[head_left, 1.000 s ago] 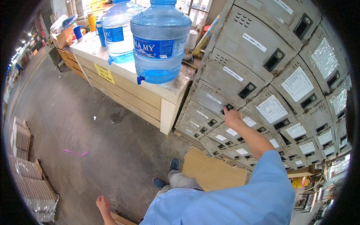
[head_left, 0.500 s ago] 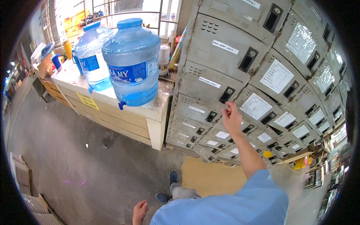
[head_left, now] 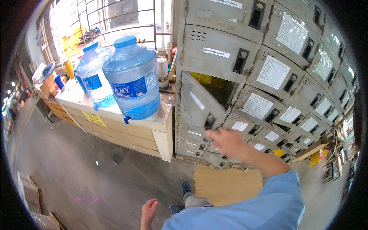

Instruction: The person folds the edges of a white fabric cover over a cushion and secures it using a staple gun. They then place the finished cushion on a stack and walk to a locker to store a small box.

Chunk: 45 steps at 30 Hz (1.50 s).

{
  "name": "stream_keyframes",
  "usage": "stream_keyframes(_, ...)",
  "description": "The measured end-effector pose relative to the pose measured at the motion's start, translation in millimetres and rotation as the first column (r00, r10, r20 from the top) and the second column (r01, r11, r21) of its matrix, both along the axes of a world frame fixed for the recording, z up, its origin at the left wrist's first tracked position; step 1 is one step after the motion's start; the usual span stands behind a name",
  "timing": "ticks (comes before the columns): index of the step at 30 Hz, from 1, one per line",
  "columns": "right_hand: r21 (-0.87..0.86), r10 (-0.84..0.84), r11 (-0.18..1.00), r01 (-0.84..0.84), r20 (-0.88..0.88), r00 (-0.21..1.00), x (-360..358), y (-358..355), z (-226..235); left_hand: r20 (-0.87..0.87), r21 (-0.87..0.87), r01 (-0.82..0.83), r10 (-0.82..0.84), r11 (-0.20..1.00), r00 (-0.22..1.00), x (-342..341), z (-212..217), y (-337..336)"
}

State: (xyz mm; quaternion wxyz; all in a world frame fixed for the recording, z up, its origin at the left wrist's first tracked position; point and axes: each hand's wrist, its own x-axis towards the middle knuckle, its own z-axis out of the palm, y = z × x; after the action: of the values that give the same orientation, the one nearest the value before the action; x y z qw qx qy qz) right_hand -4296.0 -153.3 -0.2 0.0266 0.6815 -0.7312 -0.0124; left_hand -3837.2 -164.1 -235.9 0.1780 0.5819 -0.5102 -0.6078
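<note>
A grey metal locker door stands swung outward on its left side, with a white label strip and a black latch. My right hand reaches across to its lower free corner, the fingers bent at the edge beside the latch. Behind the door the compartment shows a dark inside with something yellow near its top; the door hides the rest. Low by my body hangs my left hand, fingers loosely bent and holding nothing.
Other closed lockers with paper sheets surround it. To the left, two large blue water bottles with taps stand on a cream cabinet below a barred window. A cardboard sheet lies on the floor near my feet.
The locker door has gone from closed to partly swung out. My right hand has moved down and left with the door's edge. My view has shifted slightly.
</note>
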Motion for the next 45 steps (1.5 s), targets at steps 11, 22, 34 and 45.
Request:
stream_keyframes(11,-0.325,0.079,0.922,0.211,0.69,0.719,5.8,-23.3,-55.5,-0.348,-0.646,-0.045,-0.241,0.762,0.906,-161.2,152.1,-181.2)
stream_keyframes(22,-0.287,-0.282,0.885,0.367,0.297,0.912,-132.0,-248.8,-62.3,-0.091,-0.763,0.005,-0.116,0.646,0.989,-187.8,146.1,-207.0)
stream_keyframes(34,0.106,-0.403,0.903,0.417,0.549,0.733,-146.2,-316.0,-85.3,0.168,-0.843,0.118,0.049,0.524,0.985,-170.3,173.1,-205.5)
stream_keyframes(45,-0.163,-0.111,0.858,0.486,0.866,0.487,-131.3,-145.1,-54.9,0.373,-0.863,0.421,-0.211,0.28,0.904,-216.5,184.0,-144.9)
